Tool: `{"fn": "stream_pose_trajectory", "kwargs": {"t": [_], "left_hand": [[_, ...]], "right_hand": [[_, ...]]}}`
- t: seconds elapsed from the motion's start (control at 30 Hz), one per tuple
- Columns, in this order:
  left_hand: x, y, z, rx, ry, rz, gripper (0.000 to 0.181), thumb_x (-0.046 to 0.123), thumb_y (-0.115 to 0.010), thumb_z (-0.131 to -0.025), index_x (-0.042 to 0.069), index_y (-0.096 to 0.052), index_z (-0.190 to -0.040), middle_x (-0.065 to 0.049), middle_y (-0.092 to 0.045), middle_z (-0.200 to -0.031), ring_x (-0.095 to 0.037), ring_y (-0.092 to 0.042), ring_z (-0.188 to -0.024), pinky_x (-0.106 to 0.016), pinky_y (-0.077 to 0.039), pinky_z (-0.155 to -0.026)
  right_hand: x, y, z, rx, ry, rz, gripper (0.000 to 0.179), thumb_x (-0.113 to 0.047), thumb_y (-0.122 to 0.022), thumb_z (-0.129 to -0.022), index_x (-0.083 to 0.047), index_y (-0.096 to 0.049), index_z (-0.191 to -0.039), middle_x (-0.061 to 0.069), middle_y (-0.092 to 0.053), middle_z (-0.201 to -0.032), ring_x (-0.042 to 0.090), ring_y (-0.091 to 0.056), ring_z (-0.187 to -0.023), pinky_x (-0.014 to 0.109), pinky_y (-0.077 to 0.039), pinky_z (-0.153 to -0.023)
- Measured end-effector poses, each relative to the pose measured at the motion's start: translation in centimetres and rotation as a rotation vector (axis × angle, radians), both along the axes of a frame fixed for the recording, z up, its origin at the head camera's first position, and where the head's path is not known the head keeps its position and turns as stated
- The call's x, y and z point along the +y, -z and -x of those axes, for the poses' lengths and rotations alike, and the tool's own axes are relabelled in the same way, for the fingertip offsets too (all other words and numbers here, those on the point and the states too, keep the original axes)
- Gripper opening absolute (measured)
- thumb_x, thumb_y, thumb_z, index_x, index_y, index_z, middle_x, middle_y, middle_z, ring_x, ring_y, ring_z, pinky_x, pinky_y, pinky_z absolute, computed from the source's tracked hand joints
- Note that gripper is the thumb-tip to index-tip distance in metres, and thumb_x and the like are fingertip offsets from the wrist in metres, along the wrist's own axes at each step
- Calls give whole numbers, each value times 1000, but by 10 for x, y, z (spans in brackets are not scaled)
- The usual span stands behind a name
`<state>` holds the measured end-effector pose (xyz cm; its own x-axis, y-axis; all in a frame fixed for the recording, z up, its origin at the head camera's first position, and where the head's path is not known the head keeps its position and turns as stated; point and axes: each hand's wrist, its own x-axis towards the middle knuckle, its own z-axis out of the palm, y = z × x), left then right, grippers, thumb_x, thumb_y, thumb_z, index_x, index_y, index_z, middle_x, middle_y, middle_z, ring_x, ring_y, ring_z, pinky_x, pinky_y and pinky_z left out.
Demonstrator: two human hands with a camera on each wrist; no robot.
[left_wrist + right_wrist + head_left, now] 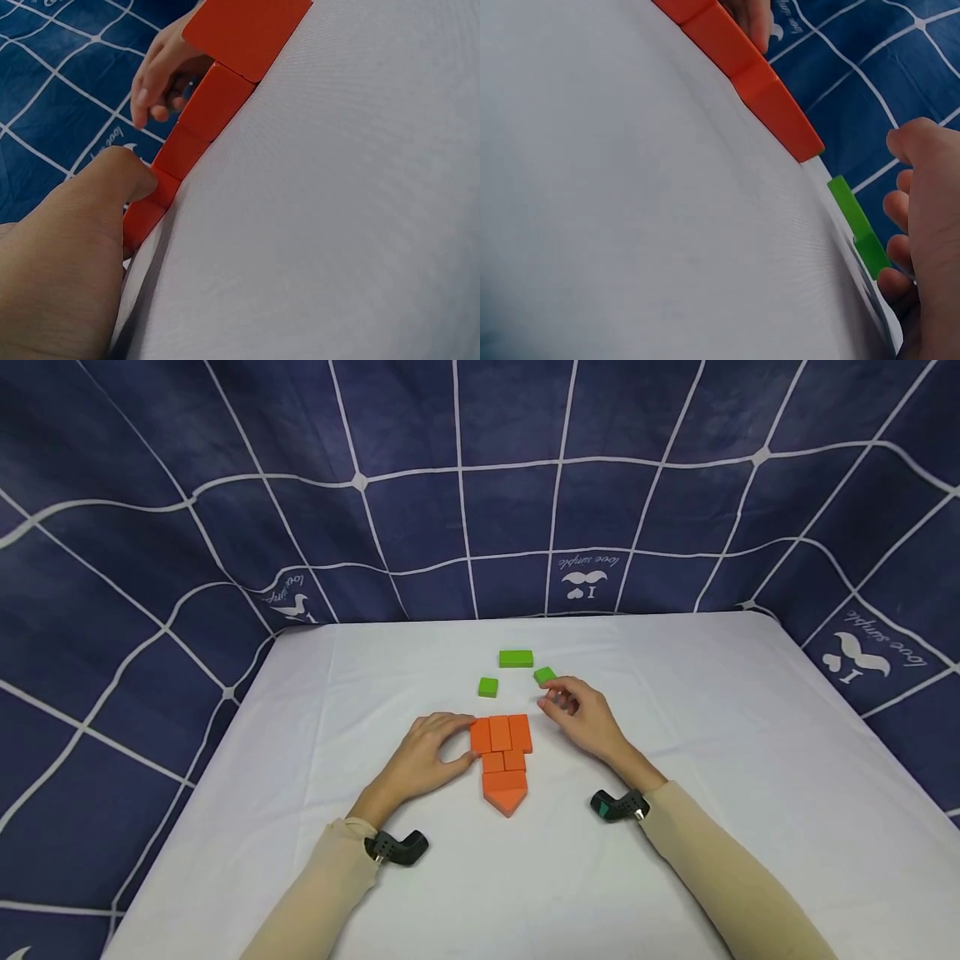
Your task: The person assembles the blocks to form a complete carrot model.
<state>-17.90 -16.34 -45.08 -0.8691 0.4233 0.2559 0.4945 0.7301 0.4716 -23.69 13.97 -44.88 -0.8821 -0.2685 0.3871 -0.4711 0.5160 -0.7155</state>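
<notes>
Several orange blocks [500, 735] lie joined on the white cloth: three upright ones in a row, two small ones below, then a wider block [505, 781] and a triangular block [507, 801] pointing toward me. My left hand [425, 760] pinches the leftmost orange block [481, 737], index finger at its far corner and thumb at its near end. To the right, my right hand [588, 718] hovers with loosely bent fingers and thumb apart. Its index fingertip is beside a small tilted green block [544, 675]; whether they touch is unclear. Nothing shows in its grasp.
Behind the orange group lie a small green block [488, 687] and a longer green block [516, 658]. A white cloth [675, 693] covers the table. Dark blue gridded fabric [510, 510] hangs around its back and sides. Each wrist wears a black camera [397, 847].
</notes>
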Motion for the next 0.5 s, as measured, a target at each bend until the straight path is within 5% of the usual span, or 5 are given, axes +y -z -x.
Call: {"fn": "stream_pose_trajectory", "kwargs": {"t": [0.27,0.5], "left_hand": [[1,1,0,18,3,-4,53,39,-73,-93,15,-64,-140,-2,-67,-136,-23,-56,-132,-45,-40,-112],[1,1,0,18,0,-2,53,39,-73,-93,16,-64,-139,-2,-67,-137,-23,-56,-132,-45,-40,-113]], "right_hand": [[-4,2,19,41,61,-16,29,-16,-75,-95,-5,-71,-122,10,-69,-104,22,-55,-84,26,-43,-71],[-12,1,37,37,87,-70,36,-19,-74,-96,-7,-68,-129,12,-68,-123,27,-55,-107,37,-47,-87]]}}
